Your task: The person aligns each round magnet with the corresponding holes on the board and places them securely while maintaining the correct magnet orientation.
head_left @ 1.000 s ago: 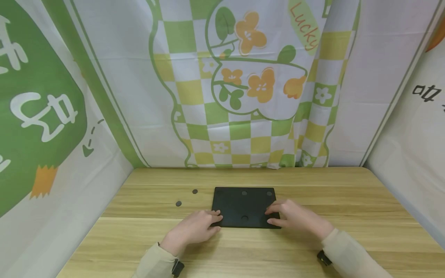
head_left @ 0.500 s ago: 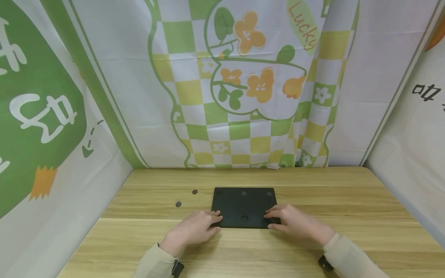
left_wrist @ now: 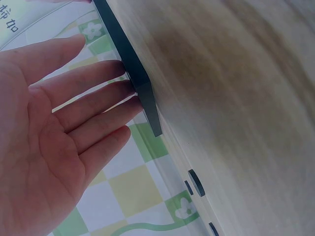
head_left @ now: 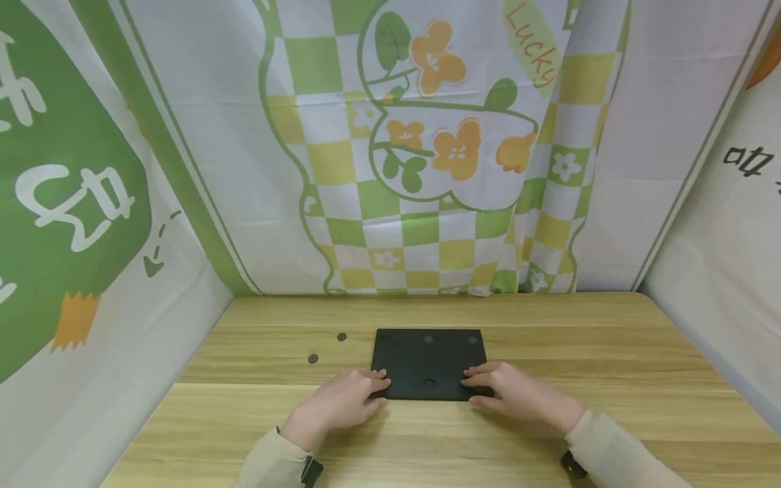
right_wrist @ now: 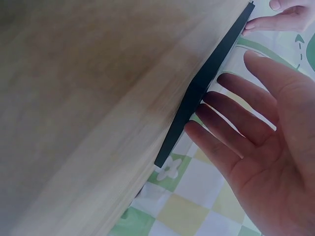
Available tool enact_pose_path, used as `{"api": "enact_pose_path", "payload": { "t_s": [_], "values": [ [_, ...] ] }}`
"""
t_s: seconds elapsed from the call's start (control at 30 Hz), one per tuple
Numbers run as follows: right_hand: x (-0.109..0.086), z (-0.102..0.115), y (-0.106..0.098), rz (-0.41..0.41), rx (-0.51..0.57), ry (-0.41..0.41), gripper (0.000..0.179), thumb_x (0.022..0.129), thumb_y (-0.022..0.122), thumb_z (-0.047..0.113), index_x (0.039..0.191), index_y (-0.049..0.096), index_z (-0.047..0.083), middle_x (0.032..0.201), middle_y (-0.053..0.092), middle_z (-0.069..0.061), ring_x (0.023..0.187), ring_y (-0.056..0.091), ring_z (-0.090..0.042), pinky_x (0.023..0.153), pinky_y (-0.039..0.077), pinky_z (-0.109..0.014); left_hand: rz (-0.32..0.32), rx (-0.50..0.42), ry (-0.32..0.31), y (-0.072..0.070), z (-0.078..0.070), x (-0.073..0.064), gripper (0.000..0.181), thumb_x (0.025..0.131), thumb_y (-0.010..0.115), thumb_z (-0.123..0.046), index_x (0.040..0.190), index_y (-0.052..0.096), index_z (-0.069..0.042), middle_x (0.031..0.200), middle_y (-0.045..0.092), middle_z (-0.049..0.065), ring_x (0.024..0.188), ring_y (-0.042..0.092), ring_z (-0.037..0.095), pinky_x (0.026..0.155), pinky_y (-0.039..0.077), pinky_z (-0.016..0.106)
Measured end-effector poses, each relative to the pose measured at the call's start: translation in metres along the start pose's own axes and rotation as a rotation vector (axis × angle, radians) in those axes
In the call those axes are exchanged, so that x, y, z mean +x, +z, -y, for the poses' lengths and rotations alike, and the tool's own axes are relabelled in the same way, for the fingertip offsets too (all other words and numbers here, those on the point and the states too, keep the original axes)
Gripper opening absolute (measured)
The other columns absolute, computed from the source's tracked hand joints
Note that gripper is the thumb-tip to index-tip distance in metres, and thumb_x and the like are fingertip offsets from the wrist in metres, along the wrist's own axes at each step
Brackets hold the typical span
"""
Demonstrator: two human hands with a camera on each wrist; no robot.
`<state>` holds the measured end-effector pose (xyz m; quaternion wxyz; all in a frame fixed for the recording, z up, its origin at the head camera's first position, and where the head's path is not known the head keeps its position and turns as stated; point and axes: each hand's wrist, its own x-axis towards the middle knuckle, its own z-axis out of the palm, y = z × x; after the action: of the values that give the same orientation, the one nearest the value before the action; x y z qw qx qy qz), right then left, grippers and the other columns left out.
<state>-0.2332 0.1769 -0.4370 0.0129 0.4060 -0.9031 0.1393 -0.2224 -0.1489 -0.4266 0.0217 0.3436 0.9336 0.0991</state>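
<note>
A flat black rectangular board [head_left: 421, 362] lies on the table, with small round marks or discs on its face. My left hand [head_left: 343, 401] rests its fingertips on the board's near left corner. In the left wrist view that hand's fingers [left_wrist: 93, 78] are nearly straight and touch the top. My right hand [head_left: 525, 396] lays its fingertips on the near right corner, fingers [right_wrist: 236, 110] gently bent in the right wrist view. Two small dark discs lie left of the board, a farther disc [head_left: 342, 337] and a nearer disc [head_left: 313, 358]. The near corners are partly covered by the fingers.
The wooden table [head_left: 256, 325] reaches back to a patterned curtain [head_left: 421, 237]. White printed cloth hangs at the left side [head_left: 183, 325] and right side [head_left: 714, 271]. Black wrist cameras sit under both sleeves.
My right hand has shifted slightly towards me and to the left, its fingertips settling over the board's near right corner. The left hand, board and loose discs have stayed in place.
</note>
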Motion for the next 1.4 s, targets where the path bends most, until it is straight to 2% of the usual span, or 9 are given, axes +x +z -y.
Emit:
{"api": "enact_pose_path", "payload": {
  "t_s": [0.57,0.83,1.0,1.4],
  "values": [
    [0.0005,0.0003,0.0023,-0.019,0.009,-0.010,0.033,0.090,0.064,0.026,0.117,0.068,0.007,0.124,0.063,-0.014,0.112,0.063,-0.024,0.088,0.053,-0.037,0.010,-0.003,-0.005,-0.0035,-0.0031,-0.0002,0.037,0.094,0.059,-0.026,0.124,0.063,-0.006,0.133,0.057,0.014,0.120,0.057,0.031,0.096,0.047,0.044],
    [0.0007,-0.0011,0.0028,-0.066,0.009,-0.068,0.031,0.089,0.067,0.021,0.114,0.069,0.005,0.119,0.065,-0.017,0.109,0.064,-0.026,0.082,0.055,-0.037,0.024,-0.007,-0.023,-0.0024,-0.0018,0.0010,0.037,0.094,0.058,-0.028,0.125,0.063,-0.007,0.133,0.057,0.012,0.121,0.056,0.030,0.096,0.047,0.044],
    [0.0013,-0.0016,0.0024,-0.060,0.003,-0.069,0.030,0.088,0.067,0.021,0.114,0.069,0.005,0.119,0.065,-0.017,0.108,0.064,-0.026,0.082,0.055,-0.037,0.022,-0.003,-0.025,-0.0029,-0.0026,0.0007,0.037,0.094,0.058,-0.028,0.124,0.064,-0.007,0.133,0.057,0.012,0.120,0.056,0.030,0.096,0.047,0.044],
    [0.0014,-0.0027,0.0032,-0.057,-0.016,-0.068,0.031,0.088,0.067,0.021,0.114,0.069,0.005,0.119,0.065,-0.016,0.108,0.065,-0.026,0.083,0.055,-0.038,0.012,0.002,0.013,-0.0027,0.0012,0.0004,0.036,0.094,0.059,-0.028,0.122,0.065,-0.007,0.132,0.058,0.012,0.119,0.057,0.028,0.095,0.049,0.042]
  ]
}}
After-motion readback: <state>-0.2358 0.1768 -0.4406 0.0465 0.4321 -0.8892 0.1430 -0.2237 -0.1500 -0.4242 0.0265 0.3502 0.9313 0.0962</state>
